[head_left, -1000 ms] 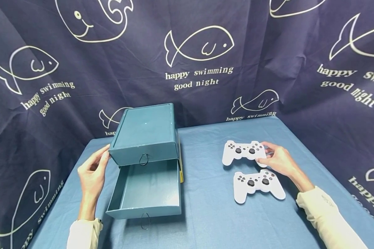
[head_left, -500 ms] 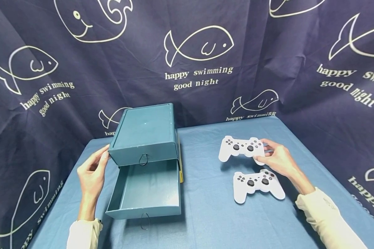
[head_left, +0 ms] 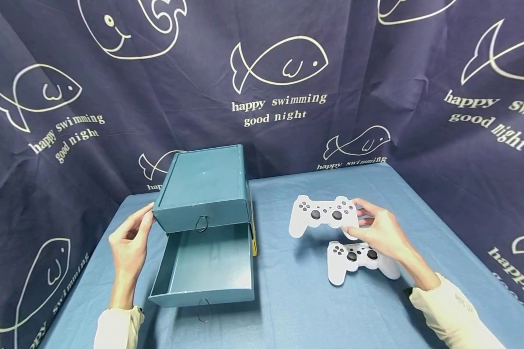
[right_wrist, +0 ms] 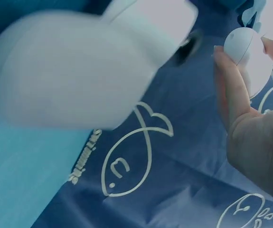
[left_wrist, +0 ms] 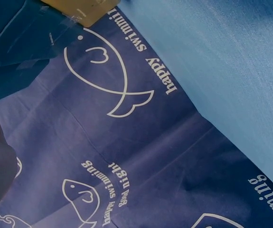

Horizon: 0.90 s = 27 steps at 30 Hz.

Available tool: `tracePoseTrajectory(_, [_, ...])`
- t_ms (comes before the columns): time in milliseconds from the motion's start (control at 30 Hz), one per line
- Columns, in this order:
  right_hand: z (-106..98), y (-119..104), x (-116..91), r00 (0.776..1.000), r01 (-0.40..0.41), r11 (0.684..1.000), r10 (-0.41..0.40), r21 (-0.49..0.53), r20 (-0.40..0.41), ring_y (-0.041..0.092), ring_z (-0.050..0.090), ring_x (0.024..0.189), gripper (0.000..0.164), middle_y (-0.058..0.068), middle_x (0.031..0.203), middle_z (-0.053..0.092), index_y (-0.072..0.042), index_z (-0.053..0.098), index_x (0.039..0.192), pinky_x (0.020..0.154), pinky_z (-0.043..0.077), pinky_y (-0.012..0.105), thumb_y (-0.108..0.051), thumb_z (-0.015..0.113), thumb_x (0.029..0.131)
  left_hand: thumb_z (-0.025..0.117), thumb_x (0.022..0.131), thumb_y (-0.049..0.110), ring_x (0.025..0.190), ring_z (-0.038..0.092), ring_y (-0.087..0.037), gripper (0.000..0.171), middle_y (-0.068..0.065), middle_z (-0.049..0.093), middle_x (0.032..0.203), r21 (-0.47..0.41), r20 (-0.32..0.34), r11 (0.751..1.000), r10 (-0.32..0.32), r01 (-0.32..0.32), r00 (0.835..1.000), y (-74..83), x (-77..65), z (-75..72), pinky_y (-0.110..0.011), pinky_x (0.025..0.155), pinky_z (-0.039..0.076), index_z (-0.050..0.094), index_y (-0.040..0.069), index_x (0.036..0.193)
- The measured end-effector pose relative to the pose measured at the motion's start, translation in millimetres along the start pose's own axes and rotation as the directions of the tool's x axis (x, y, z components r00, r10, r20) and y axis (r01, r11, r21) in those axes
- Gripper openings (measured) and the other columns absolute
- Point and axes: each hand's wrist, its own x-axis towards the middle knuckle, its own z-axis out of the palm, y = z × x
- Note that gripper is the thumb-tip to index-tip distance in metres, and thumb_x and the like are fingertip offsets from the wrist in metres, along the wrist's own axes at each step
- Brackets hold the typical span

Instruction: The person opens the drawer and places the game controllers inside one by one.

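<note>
My right hand [head_left: 381, 230] holds a white game controller [head_left: 320, 213] by its right grip, thumb in front and fingers behind. It hangs above the blue cloth, up and left of a second white game controller [head_left: 346, 261] lying there. The wrist partly covers that lower one. In the right wrist view, the held controller [right_wrist: 243, 45] shows end-on between thumb and fingers; the large blurred white shape [right_wrist: 74, 71] is close to the lens. My left hand [head_left: 129, 242] grips the left front edge of a teal drawer cabinet [head_left: 205, 174] with thumb and fingertips.
The cabinet's lower drawer [head_left: 211, 261] is pulled out and holds nothing visible; its upper drawer [head_left: 214, 216] is in. Wire loops serve as pulls. A yellow strip [head_left: 254, 242] runs along the cabinet's right side. A dark fish-print curtain [head_left: 279, 140] surrounds the blue-clothed table [head_left: 297, 310].
My right hand has lifted the upper controller off the cloth and carried it left, toward the cabinet. The left hand, the cabinet and the other controller stay put.
</note>
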Motion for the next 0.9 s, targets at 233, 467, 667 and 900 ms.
tracePoseTrajectory(233, [8,-23,-9,1.000,0.018,0.999,-0.019,0.043,0.020,0.024,0.072,0.092,0.062,0.017,0.114,0.070,-0.006,0.060,0.140,0.074,0.054,0.021,-0.014,0.086,0.084,0.066,0.099,-0.002,0.089,0.074,-0.009,0.025,-0.006,0.077,0.110,0.022,0.001,1.000,-0.002,0.002,1.000,-0.2,0.3,-1.2,-0.018,0.082,0.054,0.071,-0.010,0.122])
tracePoseTrajectory(467, [20,-47,-15,0.999,0.016,0.995,-0.020,0.098,0.041,0.021,0.073,0.093,0.062,0.013,0.112,0.070,-0.010,0.062,0.139,0.073,0.055,0.024,-0.014,0.087,0.083,0.067,0.098,-0.004,0.089,0.073,-0.007,0.026,-0.004,0.077,0.109,-0.011,-0.003,1.000,0.003,-0.003,1.000,-2.4,0.1,-1.2,-0.018,0.081,0.053,0.070,-0.012,0.122])
tracePoseTrajectory(667, [29,-63,-20,0.998,0.035,0.990,-0.041,0.138,0.042,0.020,0.073,0.091,0.057,0.010,0.109,0.070,-0.013,0.065,0.134,0.071,0.057,0.027,-0.009,0.085,0.081,0.066,0.096,-0.009,0.088,0.073,-0.007,0.025,-0.004,0.077,0.109,-0.023,-0.006,1.000,0.008,-0.008,1.000,-4.2,0.5,-0.8,-0.018,0.078,0.053,0.070,-0.013,0.121])
tracePoseTrajectory(900, [40,-83,-23,0.998,0.029,0.978,-0.040,0.204,0.051,0.020,0.073,0.090,0.059,0.010,0.108,0.071,-0.012,0.066,0.134,0.074,0.058,0.028,-0.007,0.087,0.079,0.066,0.097,-0.006,0.086,0.073,-0.007,0.025,-0.002,0.077,0.107,0.023,-0.005,1.000,-0.005,0.005,1.000,-2.1,1.0,-1.2,-0.017,0.076,0.053,0.071,-0.010,0.122])
